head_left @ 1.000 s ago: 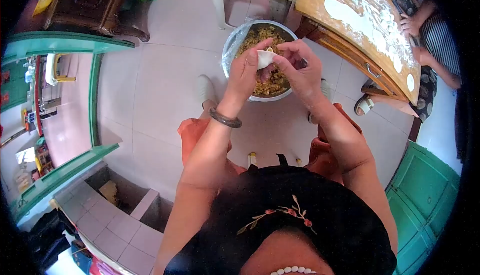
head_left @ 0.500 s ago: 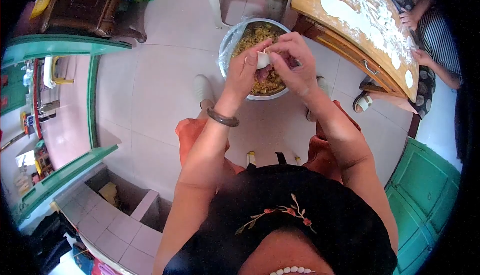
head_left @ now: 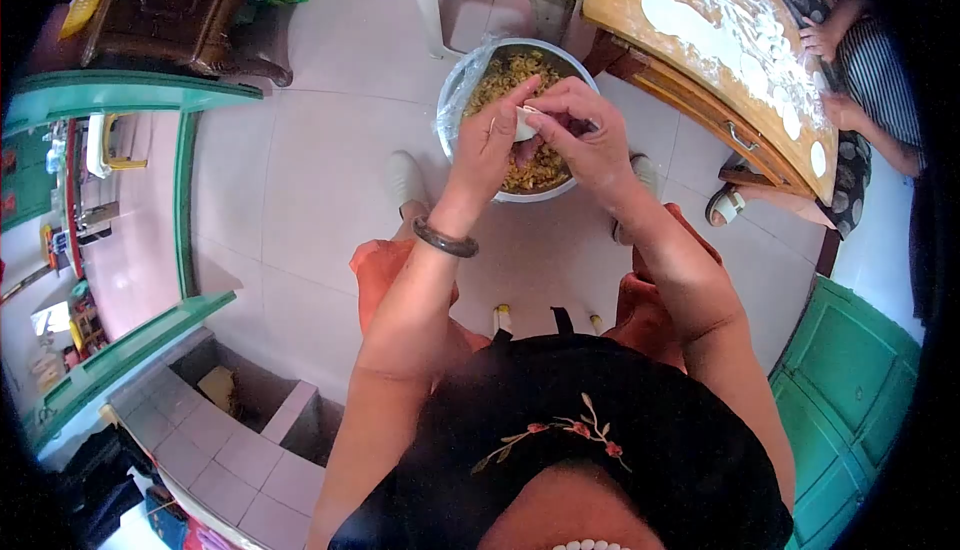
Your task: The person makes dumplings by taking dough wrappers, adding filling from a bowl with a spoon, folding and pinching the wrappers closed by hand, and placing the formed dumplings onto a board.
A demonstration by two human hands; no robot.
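Note:
Between my two hands is a white dumpling (head_left: pixel 524 126), partly hidden by my fingers. My left hand (head_left: pixel 484 140) cups it from the left, thumb against its side. On the other side my right hand (head_left: pixel 585 135) pinches its edge with thumb and forefinger. Below both hands, a large metal bowl (head_left: pixel 447 120) holds crumbly yellow-brown filling (head_left: pixel 515 72). Clear plastic wrap (head_left: pixel 462 80) drapes over the bowl's left rim.
At the upper right, a wooden table (head_left: pixel 620 5) carries flour and several flat dough wrappers (head_left: pixel 672 16). Another person's hands (head_left: pixel 845 110) rest at its far edge. A pale stool (head_left: pixel 430 10) stands behind the bowl. Green doors (head_left: pixel 850 380) flank both sides.
My right hand has shifted slightly left and down, its fingers folding closer over the dumpling's edge. My left hand stays nearly in place.

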